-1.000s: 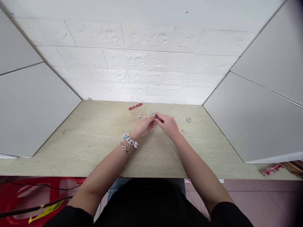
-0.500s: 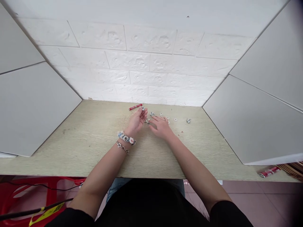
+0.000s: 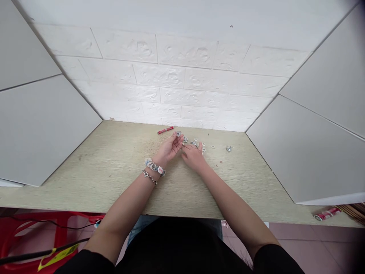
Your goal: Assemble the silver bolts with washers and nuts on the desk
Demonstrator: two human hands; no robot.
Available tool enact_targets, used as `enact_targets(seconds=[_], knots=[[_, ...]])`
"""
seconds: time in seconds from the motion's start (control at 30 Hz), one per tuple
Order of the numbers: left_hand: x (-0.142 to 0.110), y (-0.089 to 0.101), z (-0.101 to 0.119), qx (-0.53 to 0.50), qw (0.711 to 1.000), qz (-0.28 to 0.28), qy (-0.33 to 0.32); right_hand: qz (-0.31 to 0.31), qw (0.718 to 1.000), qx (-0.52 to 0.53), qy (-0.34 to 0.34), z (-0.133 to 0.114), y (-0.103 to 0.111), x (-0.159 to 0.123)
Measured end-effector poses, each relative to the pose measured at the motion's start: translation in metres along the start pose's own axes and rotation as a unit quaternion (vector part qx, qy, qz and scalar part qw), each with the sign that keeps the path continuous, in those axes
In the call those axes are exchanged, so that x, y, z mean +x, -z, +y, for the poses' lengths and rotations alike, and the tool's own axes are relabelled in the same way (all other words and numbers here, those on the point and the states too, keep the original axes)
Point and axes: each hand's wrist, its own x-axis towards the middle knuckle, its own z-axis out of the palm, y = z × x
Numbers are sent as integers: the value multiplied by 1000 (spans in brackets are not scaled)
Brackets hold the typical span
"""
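Observation:
Between thumb and fingers, my left hand [image 3: 169, 148] pinches a flat round metal washer [image 3: 178, 134], its face tilted up; the middle looks dark. Close beside it, my right hand [image 3: 194, 157] is low over the table. Its thumb and front fingertips come together at a small silver piece, mostly hidden, while one finger sticks up. Just behind the hands lie several silver bolts [image 3: 185, 140]. Loose flat washers are scattered around the right hand, one washer [image 3: 213, 147] lying apart to its right. Farther right is a bolt with a washer on it [image 3: 229, 148].
A red tube-like stick [image 3: 165, 130] lies near the wall, behind my left hand. White panels [image 3: 57, 129] flank the wooden table [image 3: 114, 167] and a white brick-patterned wall [image 3: 171, 76] closes the back. A second red item [image 3: 326, 214] sits at the right front edge.
My left hand has turned the washer to face up more and moved slightly right. The right hand's fingers have drawn together beside it, with one finger now raised. The view has shifted slightly.

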Motion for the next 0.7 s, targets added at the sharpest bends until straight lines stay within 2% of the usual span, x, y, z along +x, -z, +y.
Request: enact_targets(seconds=[0.13,0.3,0.37,0.47,0.7], knots=[[1,2,-2,11,1000,-21,17,137,990,31,-31,11,10,0],[1,4,-8,48,997,-54,39,249,955,155,-46,16,26,-5],[0,4,-10,60,995,-59,49,263,942,200,-48,13,30,-6],[-2,2,-13,71,993,-72,57,253,935,246,-34,9,32,-6],[-3,2,-16,85,989,-106,58,237,930,279,-22,9,30,-5]])
